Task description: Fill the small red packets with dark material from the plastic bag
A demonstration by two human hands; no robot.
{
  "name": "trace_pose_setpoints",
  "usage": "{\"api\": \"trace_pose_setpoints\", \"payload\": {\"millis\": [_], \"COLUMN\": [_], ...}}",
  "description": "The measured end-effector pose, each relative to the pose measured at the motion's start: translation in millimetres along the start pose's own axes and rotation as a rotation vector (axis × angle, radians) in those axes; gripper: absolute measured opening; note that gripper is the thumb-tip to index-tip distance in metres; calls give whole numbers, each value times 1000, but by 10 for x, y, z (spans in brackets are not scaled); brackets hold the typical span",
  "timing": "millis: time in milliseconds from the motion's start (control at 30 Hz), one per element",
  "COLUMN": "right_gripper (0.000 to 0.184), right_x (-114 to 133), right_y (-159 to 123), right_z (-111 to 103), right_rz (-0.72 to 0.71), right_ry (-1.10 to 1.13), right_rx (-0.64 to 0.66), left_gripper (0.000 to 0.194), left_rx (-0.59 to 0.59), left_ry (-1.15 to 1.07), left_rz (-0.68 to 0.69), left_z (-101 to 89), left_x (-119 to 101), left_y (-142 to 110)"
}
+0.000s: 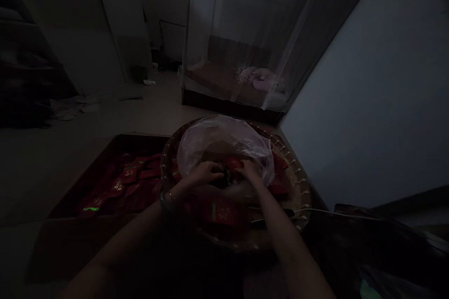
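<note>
A large clear plastic bag [224, 131] stands with its mouth spread wide on a round woven bamboo tray [298, 177]. Both my hands reach into that mouth. My left hand [206, 173] is curled at the bag's left side, its fingertips against something dark that I cannot make out. Across from it, my right hand [248, 170] pinches the edge of a red packet [231, 164]. Small dark and pale contents show dimly between the hands. On the near side of the tray lies another red packet [224, 212] with a green strip and gold print.
Left of the tray, a wide open box [119, 217] holds several red packets [129, 173]. A dark long-handled tool [287, 212] lies on the tray, near a white cord [336, 212]. Behind are a netted bed [224, 98] and, rightward, a pale wall [372, 103].
</note>
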State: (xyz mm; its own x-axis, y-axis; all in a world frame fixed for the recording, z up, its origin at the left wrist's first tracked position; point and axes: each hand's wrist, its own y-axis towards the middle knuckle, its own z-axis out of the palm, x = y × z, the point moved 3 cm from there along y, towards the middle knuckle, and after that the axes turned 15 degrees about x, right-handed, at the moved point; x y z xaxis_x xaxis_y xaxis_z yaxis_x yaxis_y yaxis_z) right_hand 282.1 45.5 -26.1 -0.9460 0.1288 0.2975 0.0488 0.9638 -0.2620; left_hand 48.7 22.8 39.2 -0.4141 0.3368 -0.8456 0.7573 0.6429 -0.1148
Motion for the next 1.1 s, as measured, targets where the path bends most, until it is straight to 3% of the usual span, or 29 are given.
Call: {"api": "trace_pose_setpoints", "payload": {"millis": [133,233,333,567,733,833,900,967,1033,1100], "right_gripper": [33,34,36,20,17,21,20,15,12,14], "right_x": [14,7,-6,-68,-116,30,258,546,786,896], "right_y": [25,47,53,0,-57,-135,-213,-305,-392,-447], "right_z": [17,30,32,0,-91,-173,-204,-192,-157,-151], "right_rz": [38,54,39,-59,-52,-40,-128,-338,-564,-700], "right_ry": [-28,-22,10,149,193,175,151,134,136,179], "right_rx": [-31,-35,-24,-6,-64,-173,-288,-375,-396,-385], "left_gripper": [28,28,27,32,30,30,35,40,43,43], "left_rx": [-130,-268,-335,-242,-199,-168,-114,-81,-92,-138], "left_ry": [-129,-240,-296,-390,-390,-426,-485,-568,-654,-705], "left_rz": [11,-44,-62,-129,-142,-55,33,106,144,160], "left_z": [-78,-104,-99,-44,-1,50,101,142,153,132], "left_x": [-28,70,222,481,436,373,334,316,325,349], "left_y": [244,294,286,310,301,311,335,359,370,361]}}
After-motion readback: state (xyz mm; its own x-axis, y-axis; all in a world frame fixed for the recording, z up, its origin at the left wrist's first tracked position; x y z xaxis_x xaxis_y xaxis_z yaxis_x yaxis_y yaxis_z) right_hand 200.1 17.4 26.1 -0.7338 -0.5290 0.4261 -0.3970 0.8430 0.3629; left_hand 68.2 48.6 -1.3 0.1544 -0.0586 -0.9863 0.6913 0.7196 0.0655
